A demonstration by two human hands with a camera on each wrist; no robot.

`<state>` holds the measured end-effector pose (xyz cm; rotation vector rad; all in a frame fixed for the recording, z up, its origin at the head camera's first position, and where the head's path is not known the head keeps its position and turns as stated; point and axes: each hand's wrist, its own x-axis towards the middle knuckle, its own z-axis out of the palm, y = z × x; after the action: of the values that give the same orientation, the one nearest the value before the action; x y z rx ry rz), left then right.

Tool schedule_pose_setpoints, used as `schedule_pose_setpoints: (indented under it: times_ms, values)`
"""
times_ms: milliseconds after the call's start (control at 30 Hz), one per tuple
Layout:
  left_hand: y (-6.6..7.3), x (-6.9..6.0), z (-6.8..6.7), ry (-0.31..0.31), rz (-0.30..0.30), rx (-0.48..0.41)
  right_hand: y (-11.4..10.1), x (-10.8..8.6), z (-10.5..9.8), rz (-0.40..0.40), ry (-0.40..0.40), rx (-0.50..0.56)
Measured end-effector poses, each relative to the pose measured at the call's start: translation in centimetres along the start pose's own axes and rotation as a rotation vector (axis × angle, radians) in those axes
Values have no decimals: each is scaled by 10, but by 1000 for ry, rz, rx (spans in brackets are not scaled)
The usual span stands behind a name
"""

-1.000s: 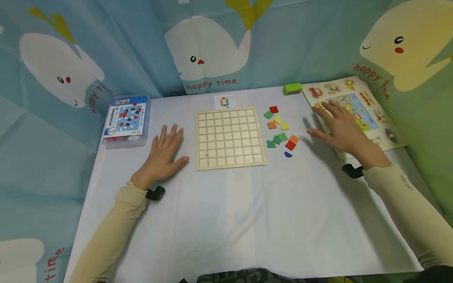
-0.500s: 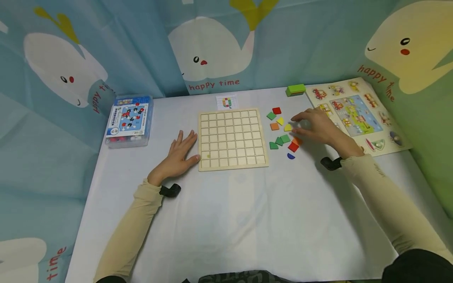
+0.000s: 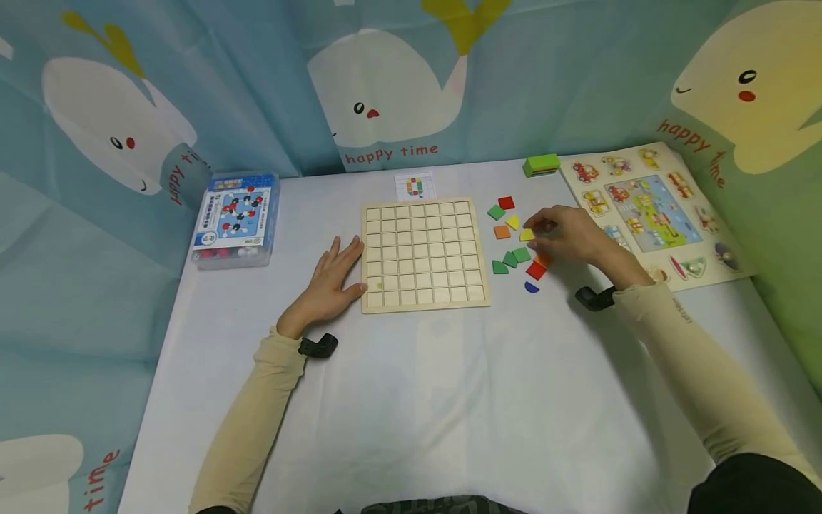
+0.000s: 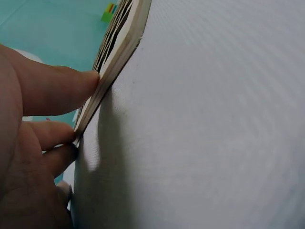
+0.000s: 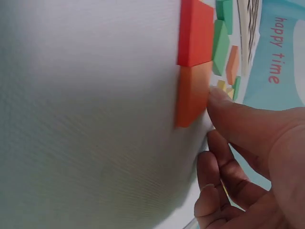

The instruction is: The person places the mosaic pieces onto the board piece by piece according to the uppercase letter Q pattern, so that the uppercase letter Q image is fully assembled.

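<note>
In the head view my left hand (image 3: 327,285) lies with fingers straight at the left edge of the wooden grid board (image 3: 364,293); the left wrist view has its thumb and fingertips touching the board's side (image 4: 119,52). My right hand (image 3: 568,234) hovers over the right side of the coloured pieces, fingers bent and apart from the thumb. Its thumb is beside an orange piece (image 5: 193,93), which touches a red piece (image 5: 195,33); whether the thumb touches the orange one I cannot tell. A yellow piece (image 3: 526,235) lies near its fingertips. Nothing is visibly held.
Behind the board lies a small pattern card (image 3: 414,187). A clear box with a blue label (image 3: 234,221) is at the back left. At the back right are a green block (image 3: 541,165) and a picture puzzle board (image 3: 696,268). Several green pieces and a blue piece (image 3: 531,287) lie right of the grid board.
My left hand has moved right, from the bare cloth to the board's edge. My right hand has moved left from over the picture puzzle to the coloured pieces, its fingers now more bent.
</note>
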<state>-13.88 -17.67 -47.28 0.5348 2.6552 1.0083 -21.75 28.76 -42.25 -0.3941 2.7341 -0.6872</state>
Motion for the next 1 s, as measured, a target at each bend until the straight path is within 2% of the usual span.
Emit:
schedule_pose_setpoints:
  times_ms: [433,1000]
  values:
    - [-1,-2,-1,-4,-6,12,3,3,3,5,21,3]
    - [2,-3,0,3,-4,5,6,0,1,-10,-17,17]
